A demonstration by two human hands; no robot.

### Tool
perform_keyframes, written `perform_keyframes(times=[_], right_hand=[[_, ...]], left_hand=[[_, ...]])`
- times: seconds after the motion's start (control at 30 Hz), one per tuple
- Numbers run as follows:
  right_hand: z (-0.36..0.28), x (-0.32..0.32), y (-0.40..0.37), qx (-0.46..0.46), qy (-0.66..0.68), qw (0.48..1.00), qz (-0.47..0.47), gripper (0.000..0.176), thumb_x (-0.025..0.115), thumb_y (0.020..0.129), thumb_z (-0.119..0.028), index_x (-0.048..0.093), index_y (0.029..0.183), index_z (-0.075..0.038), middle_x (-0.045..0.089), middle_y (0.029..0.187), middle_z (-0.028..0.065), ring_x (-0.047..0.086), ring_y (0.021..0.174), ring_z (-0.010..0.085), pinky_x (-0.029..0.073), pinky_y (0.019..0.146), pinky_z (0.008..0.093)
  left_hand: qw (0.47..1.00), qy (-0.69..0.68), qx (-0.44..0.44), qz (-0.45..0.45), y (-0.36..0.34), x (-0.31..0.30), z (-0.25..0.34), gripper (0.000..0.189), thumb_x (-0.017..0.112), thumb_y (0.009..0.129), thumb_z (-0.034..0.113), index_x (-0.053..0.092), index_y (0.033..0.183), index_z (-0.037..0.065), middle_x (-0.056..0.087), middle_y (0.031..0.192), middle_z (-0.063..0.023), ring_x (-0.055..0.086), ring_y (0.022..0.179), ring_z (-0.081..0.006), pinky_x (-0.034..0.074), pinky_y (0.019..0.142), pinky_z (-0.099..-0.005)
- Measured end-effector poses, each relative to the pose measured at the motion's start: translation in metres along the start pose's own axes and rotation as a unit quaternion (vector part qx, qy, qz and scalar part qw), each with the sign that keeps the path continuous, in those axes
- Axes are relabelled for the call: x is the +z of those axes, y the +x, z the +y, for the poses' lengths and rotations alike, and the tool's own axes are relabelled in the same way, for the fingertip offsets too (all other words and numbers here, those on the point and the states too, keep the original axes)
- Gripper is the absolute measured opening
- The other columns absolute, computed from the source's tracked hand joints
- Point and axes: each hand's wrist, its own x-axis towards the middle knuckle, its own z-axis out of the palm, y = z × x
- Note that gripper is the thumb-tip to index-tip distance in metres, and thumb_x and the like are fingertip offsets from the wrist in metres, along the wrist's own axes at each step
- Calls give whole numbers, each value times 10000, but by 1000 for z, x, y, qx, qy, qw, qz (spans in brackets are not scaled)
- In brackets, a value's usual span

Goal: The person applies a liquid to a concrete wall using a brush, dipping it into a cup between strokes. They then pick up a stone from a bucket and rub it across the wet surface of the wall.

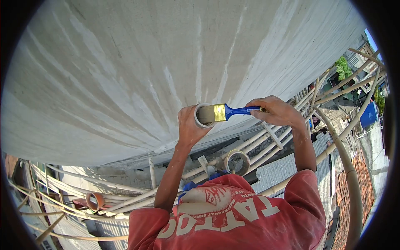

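Left hand: we see the left hand point(188, 128) wrapped around a round cup point(203, 125), its pale rim facing up toward us.
Right hand: we see the right hand point(275, 110) clamped on the blue handle of a paintbrush point(233, 111), at the handle's end.
Spacing: the two hands are apart, with the brush spanning between them.
Brush: it lies nearly level before the wall, yellow band in the middle, bristles at the mouth of the cup; how deep they reach, we cannot tell.
Wall: the grey wall point(137, 62) fills the upper view, and we notice lighter streaks fanning across it.
Shirt: below the arms we find a red shirt point(271, 225) with pale lettering.
Poles: bamboo poles point(352, 187) run beneath and to the right.
Containers: a pale bucket point(227, 161) is near the poles below the hands; an orange-brown pot point(89, 202) is farther left.
Far right: we make out orange roof tiles point(363, 179) and a blue object point(368, 115).
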Motion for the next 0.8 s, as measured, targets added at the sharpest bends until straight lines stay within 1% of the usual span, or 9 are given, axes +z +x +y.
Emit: perform_keyframes(times=[0.07, 0.1, 0.13, 0.2, 0.23, 0.37, 0.47, 0.53, 0.8], right_hand=[[-17, 5, -7, -48, -108, 990, 77, 344, 588, 882, -352, 641, 1012, -39, 636, 731, 99, 583, 641, 221, 466, 624, 343], [-16, 9, -8, -97, -124, 977, 147, 296, 610, 869, -297, 638, 997, -31, 631, 754, 114, 578, 622, 263, 468, 605, 352], [-19, 11, -11, -98, -124, 976, 148, 296, 610, 869, -297, 638, 997, -31, 631, 754, 114, 578, 622, 263, 468, 605, 352], [-25, 11, -15, -125, -99, 952, 262, 254, 644, 840, -239, 629, 981, -29, 627, 751, 105, 581, 602, 248, 464, 577, 351], [-28, 12, -15, -138, -112, 946, 271, 210, 655, 825, -179, 618, 971, -33, 610, 731, 94, 575, 581, 227, 451, 537, 333], [-28, 13, -17, -140, -140, 935, 293, 202, 646, 829, -182, 612, 972, -42, 564, 681, 79, 557, 562, 209, 431, 511, 325], [-28, 14, -15, -144, -186, 927, 292, 186, 622, 845, -215, 615, 970, -77, 545, 664, 45, 552, 542, 186, 429, 474, 311], [-28, 16, -13, -158, -201, 915, 312, 188, 627, 838, -214, 612, 976, -88, 527, 654, 41, 537, 527, 182, 416, 456, 306], [-25, 19, -13, -150, -131, 924, 326, 145, 623, 844, -163, 612, 952, -67, 515, 645, 59, 522, 523, 213, 402, 483, 334]], left_hand=[[1000, 9, 5, 3, 4, 1, 0, 600, 846, 593, 304, 576, 1058, 37, 583, 1007, -106, 521, 991, -273, 367, 899, -410], [1000, -4, -19, 8, 7, 0, 0, 601, 845, 595, 309, 576, 1056, 34, 584, 1005, -108, 521, 993, -275, 372, 898, -410], [999, -17, -46, 11, 9, -3, 1, 601, 845, 597, 314, 575, 1053, 31, 585, 1003, -111, 521, 995, -278, 377, 897, -411], [998, -21, -56, 22, 15, -10, 7, 599, 845, 598, 319, 575, 1047, 28, 586, 1000, -115, 523, 994, -281, 383, 894, -412], [997, -23, -66, 28, 17, -13, 9, 597, 844, 600, 324, 574, 1040, 26, 587, 996, -119, 524, 994, -284, 389, 890, -412], [997, -10, -57, 50, 25, -14, 7, 598, 845, 601, 335, 571, 1031, 24, 591, 978, -122, 530, 989, -286, 394, 892, -416], [998, -15, -62, 14, 30, -19, 7, 600, 827, 615, 341, 582, 1070, 35, 589, 1025, -113, 495, 1032, -287, 349, 918, -419], [998, 17, -43, 35, 30, -20, 8, 584, 846, 602, 328, 574, 1020, 24, 595, 966, -121, 548, 948, -285, 402, 881, -413], [995, -43, -81, 44, 30, -15, 3, 535, 825, 611, 333, 606, 1006, 46, 604, 992, -102, 524, 971, -291, 371, 871, -415]])
